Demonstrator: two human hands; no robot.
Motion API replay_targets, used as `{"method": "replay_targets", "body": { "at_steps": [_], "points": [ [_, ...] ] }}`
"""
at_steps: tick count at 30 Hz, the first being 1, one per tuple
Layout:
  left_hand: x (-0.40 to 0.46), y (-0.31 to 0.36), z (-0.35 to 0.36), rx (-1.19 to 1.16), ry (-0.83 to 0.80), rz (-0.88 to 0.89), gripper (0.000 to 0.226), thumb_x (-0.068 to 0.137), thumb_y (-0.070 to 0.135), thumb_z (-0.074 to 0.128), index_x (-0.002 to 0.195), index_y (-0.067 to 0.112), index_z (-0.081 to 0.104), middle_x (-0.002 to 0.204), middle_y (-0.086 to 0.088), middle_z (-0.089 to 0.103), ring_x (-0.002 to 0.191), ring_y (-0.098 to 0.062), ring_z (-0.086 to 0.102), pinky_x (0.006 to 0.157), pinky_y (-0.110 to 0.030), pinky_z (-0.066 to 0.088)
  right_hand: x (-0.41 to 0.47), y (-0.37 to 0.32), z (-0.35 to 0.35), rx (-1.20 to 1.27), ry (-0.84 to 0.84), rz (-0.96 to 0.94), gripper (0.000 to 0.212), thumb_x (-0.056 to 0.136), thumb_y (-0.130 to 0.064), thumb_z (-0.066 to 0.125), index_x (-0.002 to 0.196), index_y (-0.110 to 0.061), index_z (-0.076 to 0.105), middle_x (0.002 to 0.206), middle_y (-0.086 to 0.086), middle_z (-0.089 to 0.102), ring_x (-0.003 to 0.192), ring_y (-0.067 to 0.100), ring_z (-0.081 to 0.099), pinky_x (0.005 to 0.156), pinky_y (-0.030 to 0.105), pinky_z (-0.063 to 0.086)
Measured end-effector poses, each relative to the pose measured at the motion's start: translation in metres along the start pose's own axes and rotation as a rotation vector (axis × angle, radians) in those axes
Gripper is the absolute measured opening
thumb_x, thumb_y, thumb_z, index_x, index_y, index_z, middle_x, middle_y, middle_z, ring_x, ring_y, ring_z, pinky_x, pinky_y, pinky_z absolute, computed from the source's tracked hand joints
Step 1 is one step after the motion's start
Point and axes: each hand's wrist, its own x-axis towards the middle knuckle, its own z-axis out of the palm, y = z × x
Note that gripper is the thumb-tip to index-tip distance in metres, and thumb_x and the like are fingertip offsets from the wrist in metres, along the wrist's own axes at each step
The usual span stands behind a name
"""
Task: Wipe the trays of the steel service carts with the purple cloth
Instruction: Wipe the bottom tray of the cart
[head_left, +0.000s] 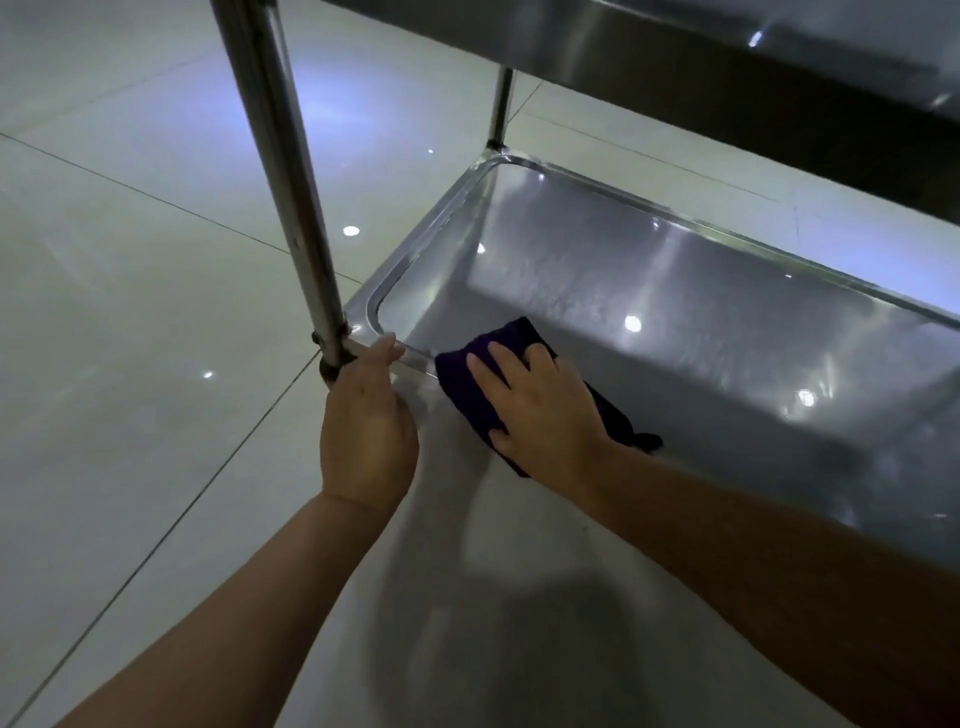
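Observation:
The steel cart's bottom tray lies low over the floor, its near left corner toward me. The dark purple cloth is draped over the tray's near rim. My right hand lies flat on top of it, fingers spread and pressing it down. My left hand grips the tray's near left corner, just beside the foot of the cart's steel post; its thumb lies along the rim.
An upper tray of the same cart overhangs at the top right. A second post rises at the tray's far left corner. Glossy pale floor tiles spread to the left and below.

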Motion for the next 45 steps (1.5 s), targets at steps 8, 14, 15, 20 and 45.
{"method": "replay_targets", "body": {
  "at_steps": [8,14,15,20,45],
  "points": [
    [-0.028,0.065,0.060,0.164,-0.240,0.496,0.040,0.076,-0.003,0.061,0.115,0.005,0.064,0.106,-0.013,0.068,0.096,-0.033,0.065,0.084,-0.042,0.051,-0.137,0.095,0.042,-0.013,0.057,0.037,0.086,0.063,-0.047,0.082,0.135,-0.017,0.046,0.130,0.013,0.058,0.090,0.032,0.059,0.069,0.044,0.054],
    [-0.040,0.082,0.107,0.140,-0.428,0.792,0.040,0.078,0.016,0.045,0.110,0.013,0.069,0.105,-0.005,0.069,0.093,-0.024,0.060,0.082,-0.031,0.038,-0.248,0.163,0.063,-0.019,0.087,0.158,0.083,0.064,-0.034,0.084,0.135,-0.017,0.044,0.131,0.014,0.053,0.093,0.032,0.050,0.068,0.046,0.053],
    [-0.041,0.084,0.111,0.142,-0.433,0.816,0.040,0.077,0.014,0.045,0.110,0.013,0.069,0.105,-0.005,0.069,0.093,-0.024,0.060,0.081,-0.031,0.037,-0.259,0.168,0.066,-0.003,0.086,0.189,0.084,0.064,-0.032,0.085,0.135,-0.018,0.043,0.131,0.014,0.051,0.094,0.031,0.046,0.068,0.046,0.053],
    [-0.051,0.099,0.122,0.130,-0.430,0.812,0.036,0.074,0.008,0.053,0.105,0.014,0.071,0.101,-0.004,0.069,0.088,-0.025,0.064,0.077,-0.034,0.046,-0.254,0.161,0.073,-0.008,0.116,0.306,0.086,0.060,-0.033,0.089,0.131,-0.017,0.044,0.122,0.017,0.059,0.092,0.032,0.043,0.068,0.043,0.050],
    [-0.029,0.077,0.103,0.065,-0.350,0.802,0.031,0.076,0.014,0.056,0.104,0.011,0.067,0.101,-0.008,0.063,0.091,-0.030,0.054,0.080,-0.039,0.039,-0.243,0.153,0.058,-0.072,0.022,0.227,0.077,0.062,-0.036,0.085,0.123,-0.012,0.044,0.107,0.018,0.062,0.083,0.035,0.061,0.062,0.045,0.055]
  ]
}}
